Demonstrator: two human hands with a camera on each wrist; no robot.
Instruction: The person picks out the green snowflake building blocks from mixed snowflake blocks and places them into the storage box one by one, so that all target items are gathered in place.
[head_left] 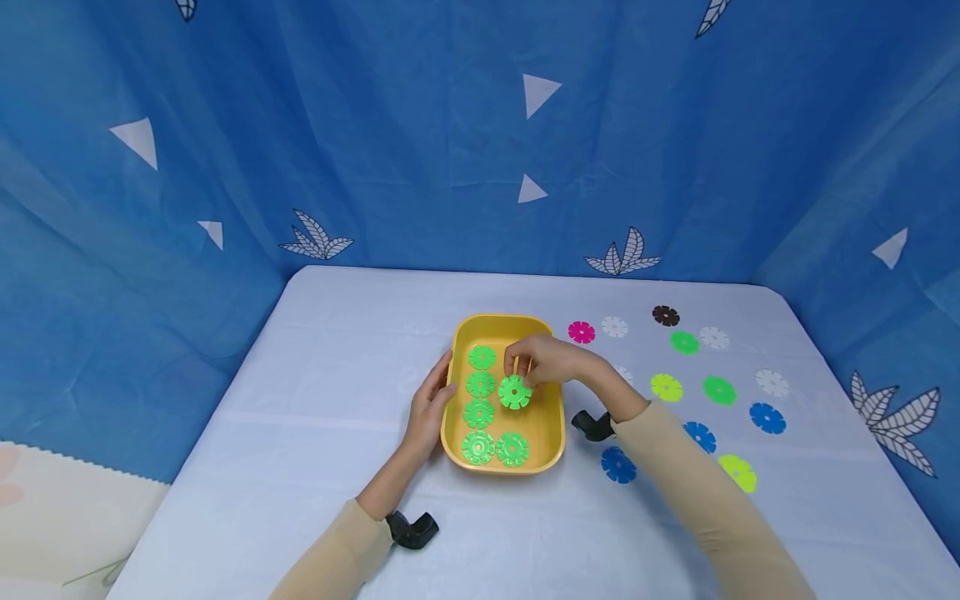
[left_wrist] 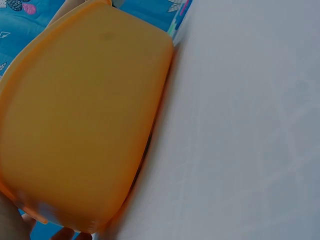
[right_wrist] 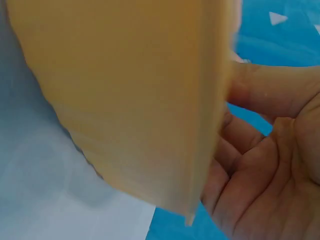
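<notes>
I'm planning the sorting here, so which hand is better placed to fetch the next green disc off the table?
Right. The right hand works over the yellow tray, and the loose green discs lie on its side of the table. The left hand rests against the tray's far edge.

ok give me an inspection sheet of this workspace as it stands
surface: table under a pale cloth.
job's things: yellow tray holding six green discs, four in a left column, two to the right; the upper right green disc sits at the right hand's fingertips.
clutter: loose discs right of the tray: pink disc, dark disc, plus white, green, yellow-green and blue ones.
grippers: left hand rests against the tray's left wall; right hand over the tray, fingers curled on the green disc.
cables: nothing seen.
surroundings: blue backdrop with white leaves and triangles.
</notes>
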